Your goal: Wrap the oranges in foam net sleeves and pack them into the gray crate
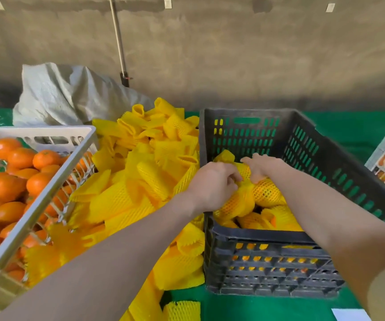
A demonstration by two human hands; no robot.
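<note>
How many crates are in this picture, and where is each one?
3. A white crate of bare oranges at the left; the gray crate right of centre, part-filled with sleeved oranges; a light crate cut off at the right edge. Others may be off-frame.

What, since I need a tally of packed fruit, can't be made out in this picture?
Head view only.
Gray crate: how many wrapped oranges it holds; both arms and its near wall hide much of the inside.
Right hand: whether it grips or only rests on the netting is too blurred to tell.
White crate at right: cut off by the frame edge.
Sack: its cloth hides the contents.
</note>
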